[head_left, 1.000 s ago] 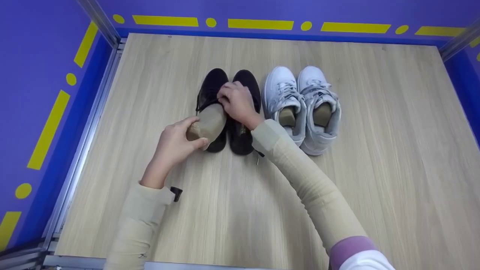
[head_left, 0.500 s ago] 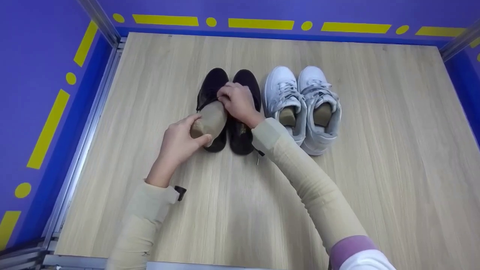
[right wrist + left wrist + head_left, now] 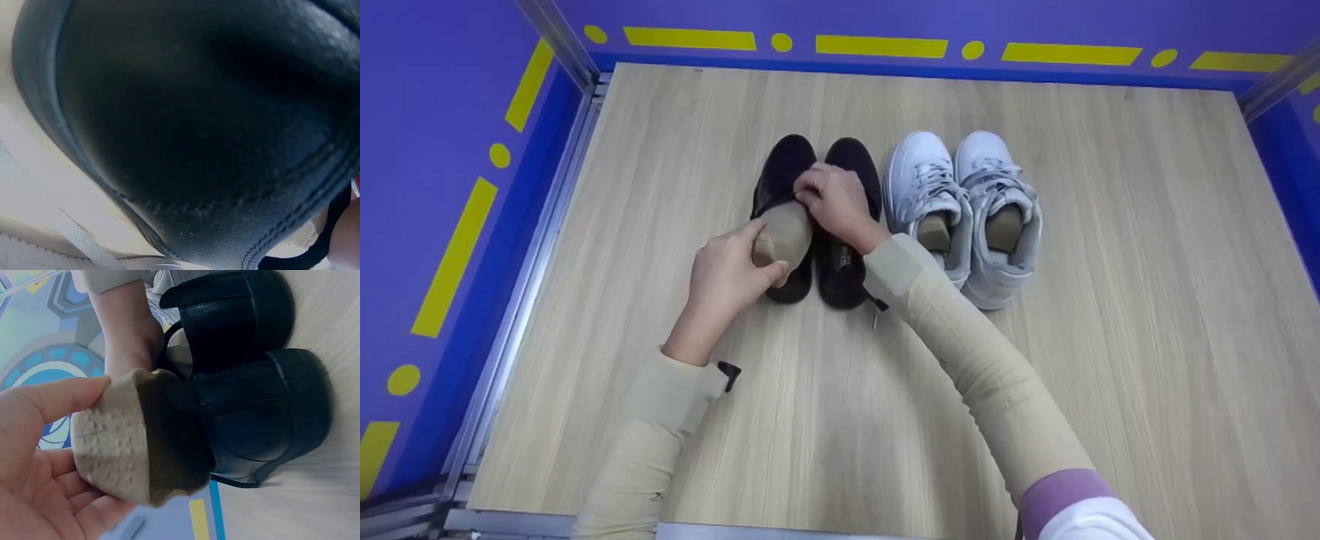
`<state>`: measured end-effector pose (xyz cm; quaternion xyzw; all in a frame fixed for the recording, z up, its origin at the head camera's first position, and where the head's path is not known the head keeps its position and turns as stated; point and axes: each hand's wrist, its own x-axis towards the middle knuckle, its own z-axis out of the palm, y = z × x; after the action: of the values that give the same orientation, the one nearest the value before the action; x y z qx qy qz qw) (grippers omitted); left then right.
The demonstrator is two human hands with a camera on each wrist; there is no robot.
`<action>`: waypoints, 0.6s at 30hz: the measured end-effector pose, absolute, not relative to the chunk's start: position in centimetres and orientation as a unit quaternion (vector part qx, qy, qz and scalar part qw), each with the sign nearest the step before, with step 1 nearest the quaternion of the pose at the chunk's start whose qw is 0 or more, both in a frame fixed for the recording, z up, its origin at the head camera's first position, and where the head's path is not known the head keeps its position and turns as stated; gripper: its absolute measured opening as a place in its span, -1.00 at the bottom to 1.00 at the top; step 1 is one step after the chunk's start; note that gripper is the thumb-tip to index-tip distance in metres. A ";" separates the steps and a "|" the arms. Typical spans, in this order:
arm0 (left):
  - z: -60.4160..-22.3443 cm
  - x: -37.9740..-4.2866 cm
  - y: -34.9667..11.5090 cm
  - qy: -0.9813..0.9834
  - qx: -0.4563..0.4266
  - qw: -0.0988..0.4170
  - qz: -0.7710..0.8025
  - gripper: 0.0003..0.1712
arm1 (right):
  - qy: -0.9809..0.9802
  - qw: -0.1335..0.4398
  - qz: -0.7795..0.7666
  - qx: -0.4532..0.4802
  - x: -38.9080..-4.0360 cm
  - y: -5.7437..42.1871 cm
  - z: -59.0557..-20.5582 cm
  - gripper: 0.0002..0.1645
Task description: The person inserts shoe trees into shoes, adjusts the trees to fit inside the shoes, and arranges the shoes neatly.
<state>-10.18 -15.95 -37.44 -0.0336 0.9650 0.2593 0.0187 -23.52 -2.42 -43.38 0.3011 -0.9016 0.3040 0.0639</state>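
Two black leather shoes stand side by side, toes pointing away. A tan moulded shoe insert (image 3: 789, 229) has its front end in the opening of the left black shoe (image 3: 787, 161). My left hand (image 3: 729, 271) grips the insert's heel end between thumb and fingers. Its hollow side and bumpy surface show in the left wrist view, where the insert (image 3: 109, 444) slants into the shoe. My right hand (image 3: 834, 201), fingers curled, pinches the edge of that shoe's opening; its fingertips are partly hidden. Beneath the right hand lies the right black shoe (image 3: 844, 289).
To the right stand a white sneaker (image 3: 922, 154) and its mate (image 3: 984, 154), each with a tan insert (image 3: 1005, 227) inside. They sit on a wood-grain table (image 3: 1140, 315), bordered by blue panels (image 3: 870, 19) with yellow marks and a metal rail on the left.
My left hand has moved forward and to the right, and the insert has slid farther into the left black shoe. My right hand has stayed in place.
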 end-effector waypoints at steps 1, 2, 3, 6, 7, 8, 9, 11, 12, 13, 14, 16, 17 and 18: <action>-37.3 -10.3 -15.8 0.967 -0.033 0.022 0.250 -0.30 | -0.902 0.062 0.304 0.301 -23.5 -2.4 -43.4 -0.91; -37.3 -10.4 -15.8 0.970 -0.033 0.023 0.242 -0.30 | -0.902 0.061 0.304 0.301 -23.5 -2.4 -43.4 -0.91; -37.2 -10.4 -15.7 0.971 -0.032 0.024 0.234 -0.31 | -0.902 0.060 0.305 0.301 -23.5 -2.4 -43.4 -0.91; -37.0 -10.6 -15.5 0.975 -0.029 0.023 0.217 -0.32 | -0.901 0.058 0.305 0.302 -23.6 -2.4 -43.4 -0.90; -37.0 -10.7 -15.4 0.976 -0.028 0.020 0.213 -0.33 | -0.901 0.059 0.306 0.303 -23.6 -2.3 -43.4 -0.90; -36.9 -10.7 -15.4 0.977 -0.028 0.017 0.211 -0.33 | -0.901 0.059 0.306 0.303 -23.6 -2.3 -43.4 -0.89; -36.9 -10.8 -15.3 0.978 -0.028 0.016 0.207 -0.34 | -0.900 0.060 0.307 0.303 -23.6 -2.3 -43.4 -0.89; -36.7 -10.9 -15.1 0.980 -0.029 0.014 0.199 -0.38 | -0.900 0.061 0.307 0.303 -23.6 -2.3 -43.4 -0.89; -36.7 -10.9 -14.9 0.981 -0.029 0.014 0.192 -0.40 | -0.900 0.061 0.308 0.302 -23.6 -2.3 -43.4 -0.90; -36.6 -11.0 -14.8 0.982 -0.030 0.016 0.185 -0.45 | -0.900 0.060 0.308 0.302 -23.6 -2.3 -43.4 -0.90; -36.6 -11.0 -14.6 0.984 -0.030 0.017 0.177 -0.51 | -0.900 0.059 0.308 0.302 -23.6 -2.3 -43.4 -0.90; -36.5 -11.1 -14.3 0.986 -0.029 0.019 0.164 -0.63 | -0.901 0.057 0.309 0.301 -23.5 -2.3 -43.3 -0.90; -36.4 -11.2 -14.1 0.987 -0.028 0.018 0.158 -0.68 | -0.901 0.056 0.309 0.300 -23.5 -2.3 -43.3 -0.90; -36.4 -11.3 -14.0 0.988 -0.027 0.017 0.154 -0.72 | -0.901 0.055 0.309 0.301 -23.5 -2.3 -43.3 -0.90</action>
<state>-11.27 -13.99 -36.37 -0.0273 0.9876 0.1537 0.0175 -23.49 -2.34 -43.32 0.3006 -0.9007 0.3086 0.0555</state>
